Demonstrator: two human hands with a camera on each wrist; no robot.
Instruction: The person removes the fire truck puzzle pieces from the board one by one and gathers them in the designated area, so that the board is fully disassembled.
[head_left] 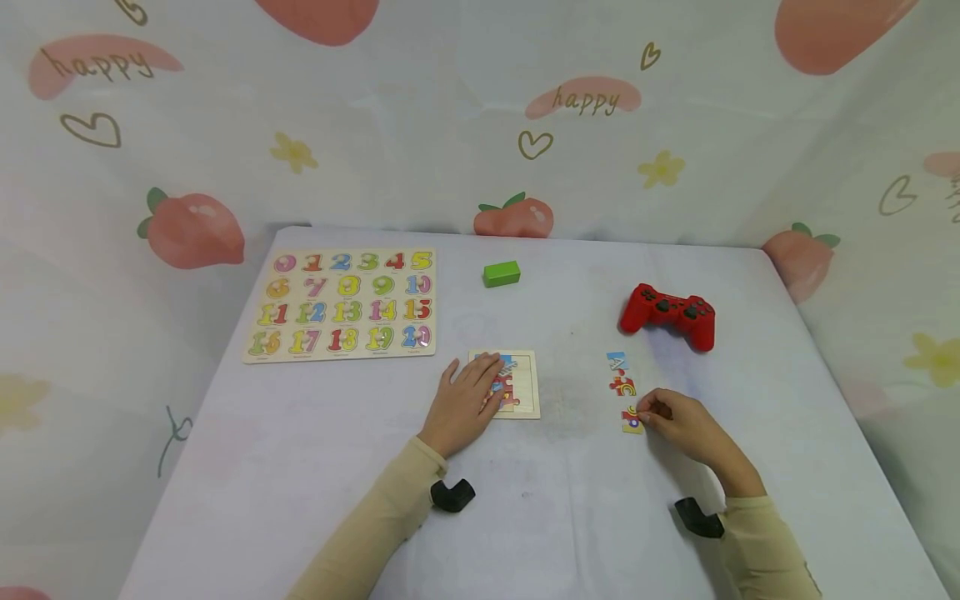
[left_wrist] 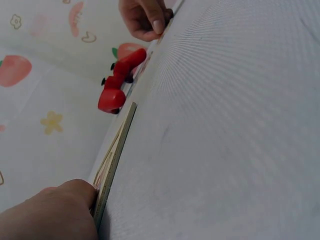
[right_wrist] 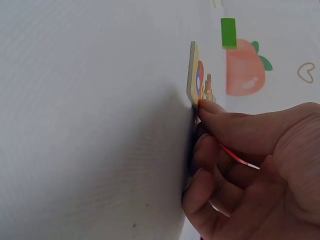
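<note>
My left hand (head_left: pixel 467 404) lies with straight fingers across a small wooden jigsaw tray (head_left: pixel 529 379), covering its left part. Several jigsaw pieces (head_left: pixel 507 387) sit in the tray, and a bare strip runs along its right side. In the left wrist view the thumb is at the edge of the tray (left_wrist: pixel 117 155). My right hand (head_left: pixel 678 421) pinches the right edge of a red and yellow puzzle piece (head_left: pixel 632 421) between thumb and fingers; in the right wrist view the piece (right_wrist: pixel 192 75) stays close to the tabletop. Just beyond it lie a red piece (head_left: pixel 622 383) and a blue piece (head_left: pixel 617 361).
A number puzzle board (head_left: pixel 341 325) lies at the back left of the white table (head_left: pixel 315 467). Toward the back stands a green block (head_left: pixel 501 274). A red game controller (head_left: pixel 667 315) rests beyond the loose pieces, and a printed curtain (head_left: pixel 420 125) rises behind.
</note>
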